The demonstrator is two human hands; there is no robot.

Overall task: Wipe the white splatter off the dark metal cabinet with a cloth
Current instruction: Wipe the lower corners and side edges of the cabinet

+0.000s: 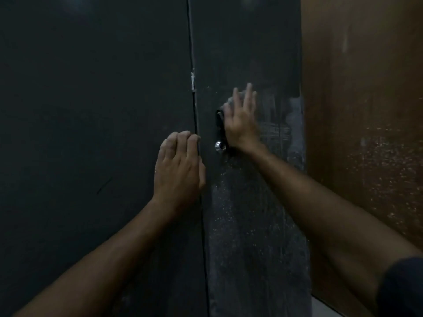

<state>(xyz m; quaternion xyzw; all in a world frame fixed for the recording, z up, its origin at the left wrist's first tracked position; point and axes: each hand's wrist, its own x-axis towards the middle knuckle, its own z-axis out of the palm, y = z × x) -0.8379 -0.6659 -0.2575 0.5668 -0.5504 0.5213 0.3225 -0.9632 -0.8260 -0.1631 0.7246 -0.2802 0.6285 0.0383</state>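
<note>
**Two hands on a dark cabinet, one pressing a cloth**

On the far left is the left door (91, 133) of the dark metal cabinet (240, 42). It looks mostly plain and dark, with one thin scratch low down.

Next comes the left hand (178, 165). Its fingers (183, 139) are curled up and close together, with the knuckles bent. The fingertips rest at the thin gap (194, 110) between the two doors. I cannot tell if they hook the door edge or only touch it. A small white blob (193, 81) sits on the gap higher up.

Just right of the gap is a small shiny keyhole ring (220, 145).

Right above the ring is the right hand (240, 124). Its fingers are straight and a little spread, and they look blurry. The hand presses flat on a dark cloth (220, 117), which peeks out at the hand's left side and is flat on the right door.

The white splatter (251, 225) is on the right door, as tiny specks below the hand and pale smears (274, 131) beside it.

On the far right is a brown wall (366, 110) with white specks too.
</note>
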